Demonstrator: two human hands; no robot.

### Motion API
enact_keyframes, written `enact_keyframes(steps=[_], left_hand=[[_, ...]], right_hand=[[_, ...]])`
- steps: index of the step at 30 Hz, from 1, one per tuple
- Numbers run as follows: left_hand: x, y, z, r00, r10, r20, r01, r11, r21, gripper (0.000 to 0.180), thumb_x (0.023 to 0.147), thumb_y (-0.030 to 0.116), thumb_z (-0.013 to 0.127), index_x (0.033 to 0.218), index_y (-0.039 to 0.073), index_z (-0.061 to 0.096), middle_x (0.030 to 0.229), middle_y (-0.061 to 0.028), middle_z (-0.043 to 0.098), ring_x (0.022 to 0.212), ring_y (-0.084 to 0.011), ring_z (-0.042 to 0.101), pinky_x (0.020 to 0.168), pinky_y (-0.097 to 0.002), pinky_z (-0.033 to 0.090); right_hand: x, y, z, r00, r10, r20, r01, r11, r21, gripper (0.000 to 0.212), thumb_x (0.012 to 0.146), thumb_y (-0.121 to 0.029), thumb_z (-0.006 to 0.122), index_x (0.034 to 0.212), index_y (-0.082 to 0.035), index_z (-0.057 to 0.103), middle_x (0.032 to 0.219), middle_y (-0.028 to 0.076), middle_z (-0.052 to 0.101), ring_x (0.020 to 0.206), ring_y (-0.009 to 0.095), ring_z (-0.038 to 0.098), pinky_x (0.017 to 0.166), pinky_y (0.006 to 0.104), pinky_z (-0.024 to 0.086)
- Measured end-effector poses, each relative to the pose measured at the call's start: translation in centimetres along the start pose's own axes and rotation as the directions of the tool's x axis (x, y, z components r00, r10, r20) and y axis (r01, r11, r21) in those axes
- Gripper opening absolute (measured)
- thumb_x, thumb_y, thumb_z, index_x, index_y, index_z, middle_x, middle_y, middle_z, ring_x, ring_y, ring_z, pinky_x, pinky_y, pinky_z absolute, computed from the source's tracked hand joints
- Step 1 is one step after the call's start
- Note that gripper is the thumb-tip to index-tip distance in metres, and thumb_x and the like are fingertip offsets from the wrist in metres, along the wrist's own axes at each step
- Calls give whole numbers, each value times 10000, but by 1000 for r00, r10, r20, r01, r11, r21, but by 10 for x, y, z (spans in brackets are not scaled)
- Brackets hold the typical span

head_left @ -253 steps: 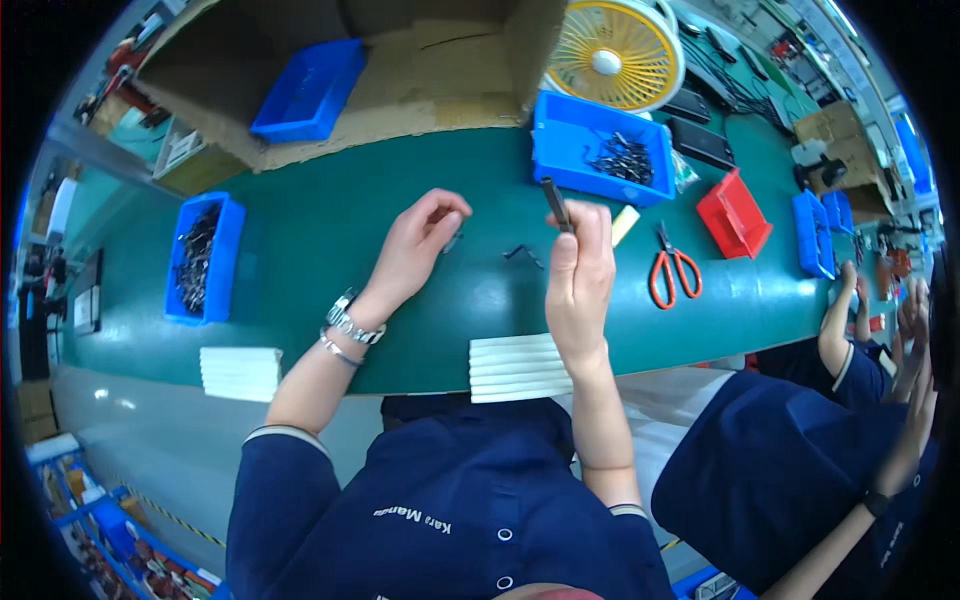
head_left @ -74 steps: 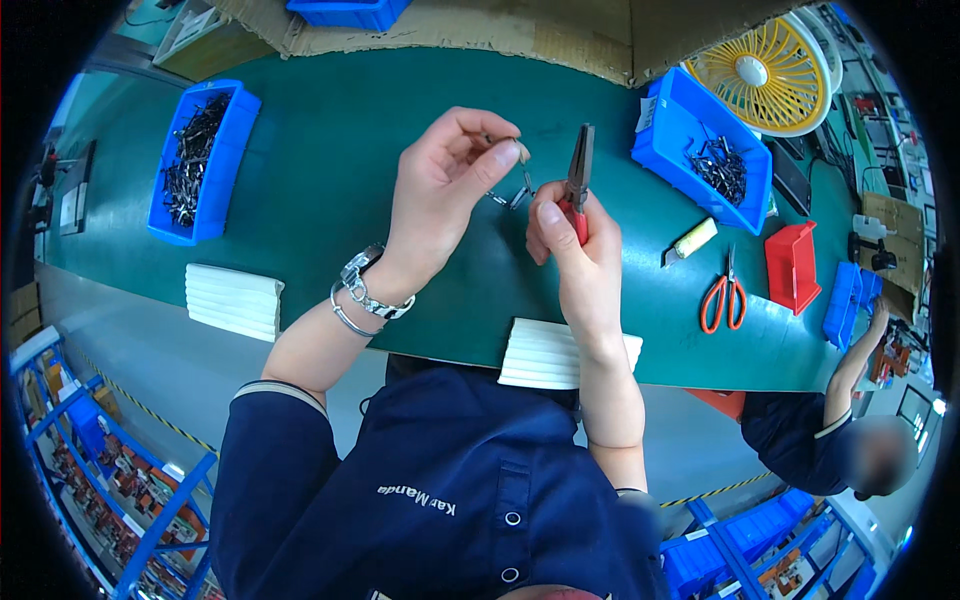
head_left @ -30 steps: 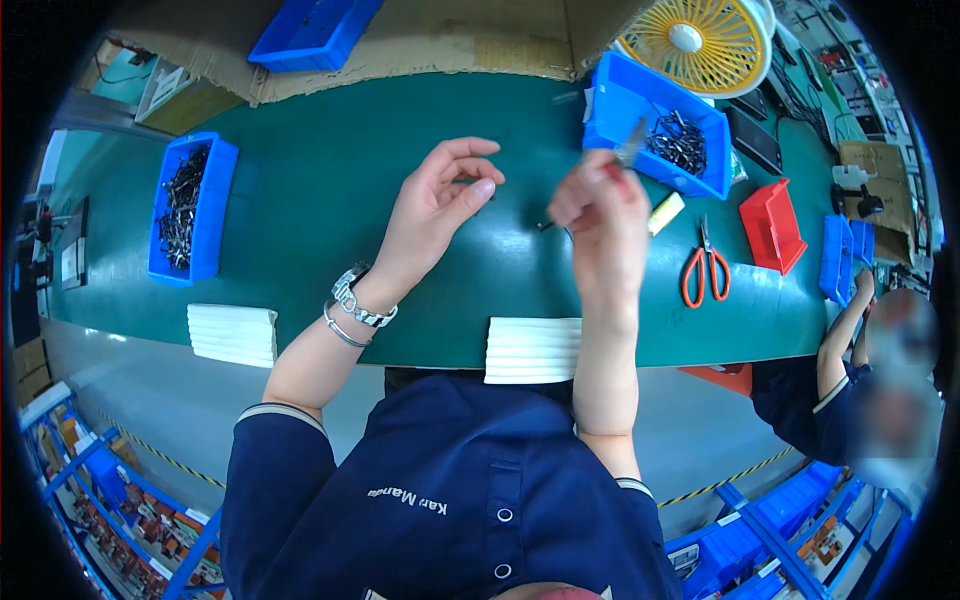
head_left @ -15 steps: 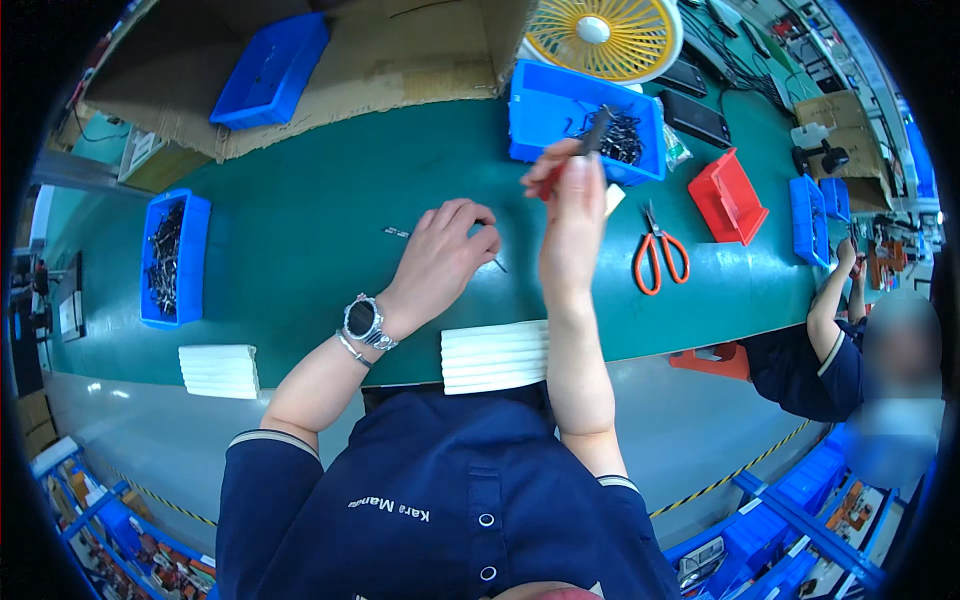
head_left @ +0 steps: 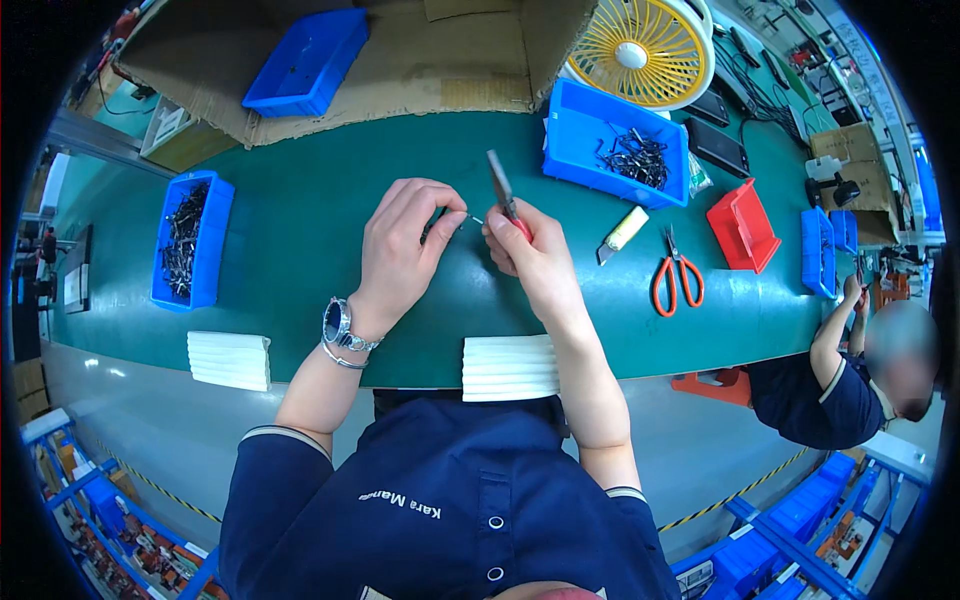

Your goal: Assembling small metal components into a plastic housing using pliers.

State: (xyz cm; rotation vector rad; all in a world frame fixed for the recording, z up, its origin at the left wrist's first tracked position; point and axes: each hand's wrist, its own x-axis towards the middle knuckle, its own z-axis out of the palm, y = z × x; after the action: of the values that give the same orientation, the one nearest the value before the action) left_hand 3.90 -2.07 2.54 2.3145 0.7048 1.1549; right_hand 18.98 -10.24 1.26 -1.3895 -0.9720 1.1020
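Note:
Over the middle of the green table, my left hand (head_left: pixel 405 235) pinches a small thin dark piece with a shiny metal end (head_left: pixel 476 219) between thumb and fingertips. Most of that piece is hidden by the fingers. Just to its right, my right hand (head_left: pixel 532 245) is closed around red-handled pliers (head_left: pixel 502 184), their grey metal head pointing up and away from me. The pliers' handles are mostly covered by my palm. Only a small gap separates the two hands. Right of them lie a yellow-handled utility knife (head_left: pixel 625 230) and orange-handled scissors (head_left: pixel 678 278).
Blue bins of dark metal parts stand at left (head_left: pixel 212 240) and back right (head_left: pixel 590 178). A cardboard box (head_left: pixel 440 70) holds another blue bin (head_left: pixel 310 60). Nearby are a yellow fan (head_left: pixel 640 50), red bin (head_left: pixel 738 225) and white ribbed pads (head_left: pixel 508 368). A co-worker (head_left: pixel 815 390) sits at right.
My right hand has come left and nearer from the blue bin, carrying the pliers. My left hand has risen off the table, pinching the small piece. The utility knife is now uncovered.

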Motion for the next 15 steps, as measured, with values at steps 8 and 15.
enact_keyframes(steps=[8, 15], left_hand=[[1, 1, -6, 1000, 15, -5, -15, 1000, -10, 147, 744, 42, 690, 836, 51, 576, 823, -67, 604, 792, -272, 579, 663, -356, 471], [-3, 4, -15, 960, -211, 183, 273, 844, -461, 159, 952, 111, 475, 950, 14, 600, 925, -88, 620, 862, -199, 593, 766, -291, 458]], right_hand=[[-8, -9, 17, 997, 72, 21, -74, 916, 395, 188, 965, -197, 508, 841, -57, 490, 638, -51, 390, 515, 20, 324, 448, 200, 226], [-11, -8, 10, 956, 166, 240, -287, 681, 674, 123, 957, -186, 487, 896, -82, 463, 651, -24, 392, 543, 66, 356, 469, 221, 257]])
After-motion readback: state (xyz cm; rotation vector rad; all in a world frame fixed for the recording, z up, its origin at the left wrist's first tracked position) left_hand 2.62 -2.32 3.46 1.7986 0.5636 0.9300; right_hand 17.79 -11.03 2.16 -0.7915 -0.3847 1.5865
